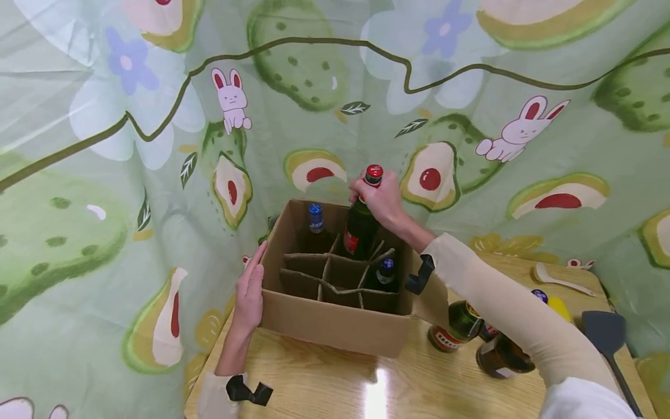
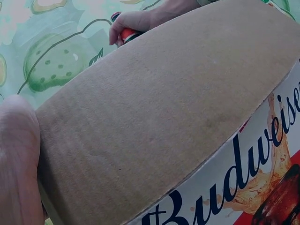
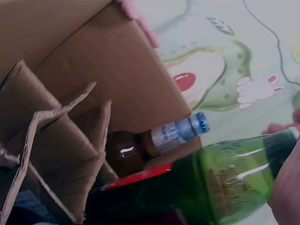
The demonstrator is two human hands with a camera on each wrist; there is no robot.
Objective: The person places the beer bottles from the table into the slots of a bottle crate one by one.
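My right hand (image 1: 383,201) grips a green glass bottle (image 3: 225,183) by its neck, just under the red cap. The bottle stands partly down in a back compartment of the divided cardboard box (image 1: 335,323); its base is hidden. Against the box's left side rests my left hand (image 1: 249,294), its fingers straight along the wall. A brown bottle with a blue cap (image 1: 316,218) sits in the back left compartment. Another blue-capped bottle (image 1: 386,270) is in a compartment at the right. In the left wrist view, the box's outside shows a printed Budweiser panel (image 2: 253,173).
Right of the box on the wooden table (image 1: 314,372) stand a green bottle (image 1: 451,331) and a brown bottle (image 1: 502,356), partly behind my right sleeve. Farther right lie a white spoon (image 1: 562,280) and a dark spatula (image 1: 604,331). A patterned cloth (image 1: 335,122) hangs behind.
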